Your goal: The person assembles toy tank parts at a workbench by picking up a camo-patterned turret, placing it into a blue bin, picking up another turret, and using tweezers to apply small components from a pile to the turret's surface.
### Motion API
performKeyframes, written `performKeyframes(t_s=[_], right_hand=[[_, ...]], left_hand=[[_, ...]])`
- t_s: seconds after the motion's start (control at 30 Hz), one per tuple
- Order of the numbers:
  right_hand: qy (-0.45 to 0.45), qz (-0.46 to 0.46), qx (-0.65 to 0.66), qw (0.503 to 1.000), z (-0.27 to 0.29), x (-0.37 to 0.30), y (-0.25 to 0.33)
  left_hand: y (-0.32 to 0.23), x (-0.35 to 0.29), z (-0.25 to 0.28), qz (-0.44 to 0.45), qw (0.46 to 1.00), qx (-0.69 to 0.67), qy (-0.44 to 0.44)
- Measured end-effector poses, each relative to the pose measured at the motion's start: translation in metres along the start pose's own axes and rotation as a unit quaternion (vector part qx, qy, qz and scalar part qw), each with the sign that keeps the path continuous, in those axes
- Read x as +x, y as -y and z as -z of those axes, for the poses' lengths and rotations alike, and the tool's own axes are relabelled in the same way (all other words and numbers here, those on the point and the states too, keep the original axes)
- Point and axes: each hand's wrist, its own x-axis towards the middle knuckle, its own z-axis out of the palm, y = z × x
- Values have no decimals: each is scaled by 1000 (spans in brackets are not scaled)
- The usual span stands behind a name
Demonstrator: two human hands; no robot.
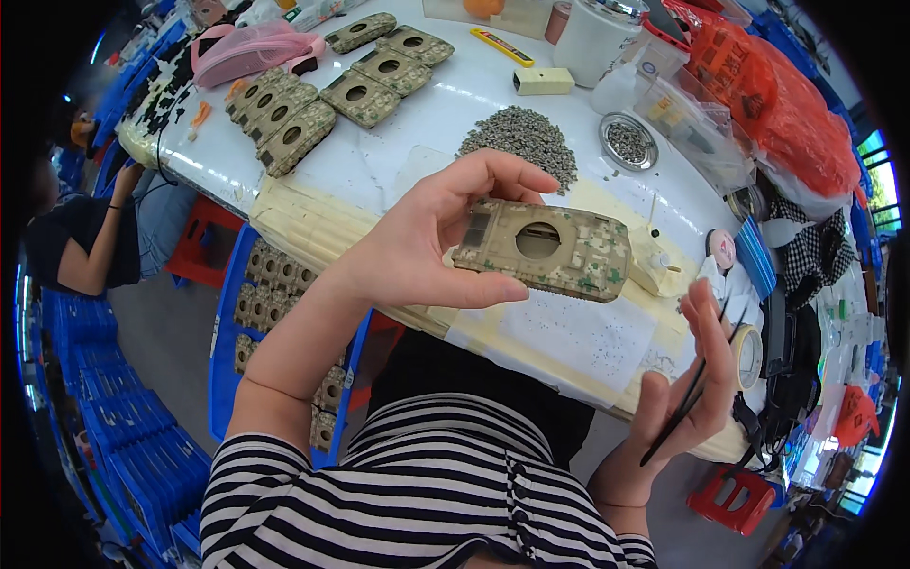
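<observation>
My left hand grips a camouflage-patterned toy tank hull by its left end, thumb on the near side and fingers on the far side. A round opening shows in the hull's top, which faces up above the table's near edge. My right hand is raised to the right of the hull, apart from it. Black tweezers lie across its palm, held there with the fingers mostly stretched. Beyond the hull, a heap of small metallic parts lies on the table, next to a round metal dish with more of them.
Several camouflage hulls stand in rows at the far left of the white table. A blue crate with more hulls stands below on my left. A yellow cutter and red bags lie farther back. Another person sits at left.
</observation>
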Motion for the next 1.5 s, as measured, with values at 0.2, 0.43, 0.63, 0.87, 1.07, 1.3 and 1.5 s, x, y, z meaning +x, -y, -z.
performKeyframes(t_s=[0.2,0.43,0.63,0.87,1.07,1.3,1.5], right_hand=[[31,14,14,999,-26,16,5],[33,-2,8,999,-32,14,8],[47,19,4,999,-29,16,4],[-127,-84,-101,983,9,11,-27],[-32,-120,-213,969,8,13,-36],[-2,-104,-208,973,-3,15,-43],[-10,-98,-197,975,-6,14,-45]], left_hand=[[0,14,-12,53,995,-77,-19],[21,30,-37,126,890,-415,-143],[25,40,-42,172,848,-479,-150],[26,35,-37,143,838,-494,-182],[30,33,-37,154,842,-491,-162],[31,31,-38,151,848,-481,-163],[31,30,-38,156,847,-481,-162]])
